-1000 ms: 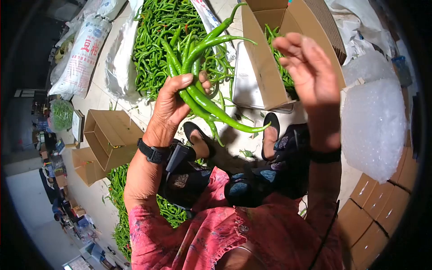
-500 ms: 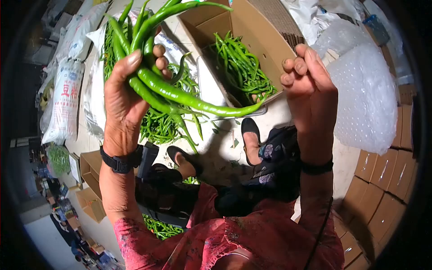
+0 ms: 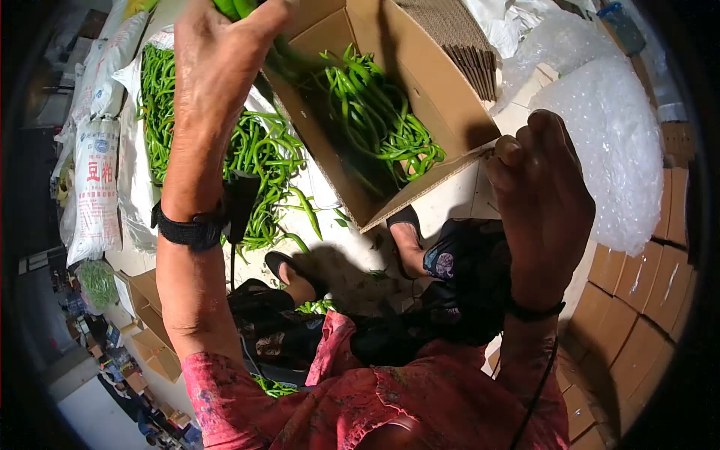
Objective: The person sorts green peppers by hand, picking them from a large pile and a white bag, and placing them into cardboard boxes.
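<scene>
At the top left, my left hand is closed around a bunch of long green chili peppers, mostly cut off by the frame's top edge. My right hand has its fingers curled at the near right corner of an open cardboard box, and seems to grip its rim. Inside the box lies a heap of green chili peppers. A larger pile of green peppers spreads over white sacking below and beside my left forearm.
Printed white sacks stand at the left. Bubble wrap lies at the right, above stacked brown cartons. Folded cardboard sits behind the box. My feet in black shoes are on the pale floor near scattered peppers.
My left hand has moved up with its peppers and turned over. My right hand has come down to the box corner. The box's near edge now reaches closer to me.
</scene>
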The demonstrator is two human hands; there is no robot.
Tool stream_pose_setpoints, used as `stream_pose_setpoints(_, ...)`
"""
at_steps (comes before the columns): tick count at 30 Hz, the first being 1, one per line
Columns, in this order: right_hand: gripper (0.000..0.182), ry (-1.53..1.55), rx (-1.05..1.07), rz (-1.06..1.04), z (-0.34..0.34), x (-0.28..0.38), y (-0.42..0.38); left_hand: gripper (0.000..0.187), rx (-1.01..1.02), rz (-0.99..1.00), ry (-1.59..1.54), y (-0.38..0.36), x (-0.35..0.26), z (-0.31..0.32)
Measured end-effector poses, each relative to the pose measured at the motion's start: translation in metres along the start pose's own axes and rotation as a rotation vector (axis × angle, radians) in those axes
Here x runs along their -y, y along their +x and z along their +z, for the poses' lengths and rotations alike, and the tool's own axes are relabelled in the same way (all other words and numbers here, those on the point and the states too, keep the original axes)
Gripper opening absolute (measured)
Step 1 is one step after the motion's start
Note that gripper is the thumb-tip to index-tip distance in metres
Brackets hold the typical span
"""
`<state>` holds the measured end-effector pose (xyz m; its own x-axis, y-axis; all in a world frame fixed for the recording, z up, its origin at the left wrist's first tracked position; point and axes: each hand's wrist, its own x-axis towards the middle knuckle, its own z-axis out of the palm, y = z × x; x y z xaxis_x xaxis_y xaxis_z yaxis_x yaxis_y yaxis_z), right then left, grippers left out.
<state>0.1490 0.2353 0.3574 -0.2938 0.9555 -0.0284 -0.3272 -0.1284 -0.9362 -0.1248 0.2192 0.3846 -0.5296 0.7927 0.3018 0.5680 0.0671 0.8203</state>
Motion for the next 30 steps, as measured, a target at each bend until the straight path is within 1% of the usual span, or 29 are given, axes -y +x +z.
stream_pose_setpoints(1, 0.016, -0.391, 0.108, -0.061, -0.004, 0.002, 0.003, 0.032, 0.009, 0.096, 0.076, 0.010, 0.013, 0.000)
stream_pose_setpoints(2, 0.021, -0.780, 0.220, -0.123, -0.007, 0.002, 0.005, 0.044, 0.019, 0.131, -0.073, 0.004, 0.004, 0.013)
stream_pose_setpoints(3, 0.021, -0.781, 0.220, -0.118, -0.008, 0.001, 0.005, 0.038, 0.073, 0.292, 0.054, 0.005, 0.016, 0.015)
stream_pose_setpoints(4, 0.021, -0.579, 0.218, -0.064, -0.008, 0.000, 0.005, 0.034, 0.128, 0.453, 0.183, 0.004, 0.030, 0.017)
stream_pose_setpoints(5, 0.020, -0.377, 0.213, -0.010, -0.008, -0.001, 0.005, 0.036, 0.174, 0.532, 0.571, -0.002, 0.032, 0.021)
stream_pose_setpoints(6, 0.020, -0.176, 0.204, 0.044, -0.009, -0.002, 0.004, 0.042, 0.220, 0.489, 0.586, -0.010, 0.042, 0.032)
stream_pose_setpoints(8, 0.019, 0.226, 0.184, 0.148, -0.010, -0.004, 0.004, 0.049, 0.503, 0.542, 0.761, -0.035, 0.050, 0.044)
stream_pose_setpoints(9, 0.019, 0.225, 0.186, 0.152, -0.012, -0.007, 0.006, 0.054, 0.733, 0.540, 0.708, -0.047, 0.053, 0.046)
stream_pose_setpoints(10, 0.019, 0.391, 0.269, 0.172, -0.015, -0.011, 0.008, 0.058, 0.964, 0.534, 0.645, -0.058, 0.055, 0.048)
stream_pose_setpoints(11, 0.019, 0.558, 0.351, 0.192, -0.018, -0.014, 0.010, 0.069, 0.935, 0.462, 0.437, -0.069, 0.056, 0.049)
stream_pose_setpoints(12, 0.019, 0.558, 0.349, 0.196, -0.020, -0.015, 0.010, 0.066, 0.845, 0.426, 0.305, -0.068, 0.042, 0.044)
stream_pose_setpoints(14, 0.019, 0.531, 0.334, 0.192, -0.021, -0.016, 0.009, 0.062, 0.682, 0.382, 0.364, -0.056, 0.028, 0.031)
stream_pose_setpoints(15, 0.020, 0.518, 0.331, 0.188, -0.020, -0.015, 0.010, 0.054, 0.552, 0.446, 0.356, -0.056, 0.025, 0.024)
stream_pose_setpoints(16, 0.020, 0.504, 0.327, 0.184, -0.020, -0.015, 0.010, 0.049, 0.575, 0.331, 0.345, -0.056, 0.016, 0.013)
stream_pose_setpoints(18, 0.020, 0.488, 0.327, 0.185, -0.019, -0.015, 0.009, 0.044, 0.589, 0.271, 0.358, -0.058, 0.016, -0.006)
stream_pose_setpoints(19, 0.020, 0.511, 0.332, 0.194, -0.019, -0.016, 0.009, 0.042, 0.566, 0.318, 0.375, -0.060, 0.021, -0.014)
stream_pose_setpoints(20, 0.020, 0.534, 0.336, 0.202, -0.018, -0.017, 0.008, 0.041, 0.566, 0.226, 0.337, -0.065, 0.029, -0.025)
stream_pose_setpoints(21, 0.020, 0.535, 0.339, 0.207, -0.017, -0.017, 0.007, 0.042, 0.568, 0.090, 0.303, -0.071, 0.036, -0.035)
stream_pose_setpoints(23, 0.020, 0.454, 0.308, 0.206, -0.015, -0.016, 0.006, 0.041, 0.593, -0.156, 0.233, -0.083, 0.051, -0.059)
stream_pose_setpoints(24, 0.020, 0.453, 0.312, 0.208, -0.009, -0.015, 0.005, 0.040, 0.618, -0.266, 0.199, -0.090, 0.063, -0.073)
stream_pose_setpoints(26, 0.025, 0.435, 0.088, 0.244, 0.007, -0.013, 0.001, 0.040, 0.656, -0.451, 0.119, -0.112, 0.103, -0.105)
stream_pose_setpoints(27, 0.025, 0.433, 0.098, 0.246, 0.006, -0.016, 0.001, 0.042, 0.660, -0.502, 0.127, -0.126, 0.122, -0.120)
stream_pose_setpoints(28, 0.028, 0.477, 0.187, 0.256, 0.001, -0.022, 0.001, 0.045, 0.661, -0.554, 0.134, -0.141, 0.142, -0.136)
stream_pose_setpoints(29, 0.031, 0.520, 0.279, 0.269, 0.001, -0.025, 0.001, 0.045, 0.647, -0.563, 0.133, -0.160, 0.169, -0.156)
stream_pose_setpoints(30, 0.031, 0.518, 0.295, 0.278, 0.009, -0.024, -0.004, 0.046, 0.688, -0.601, 0.227, -0.180, 0.196, -0.178)
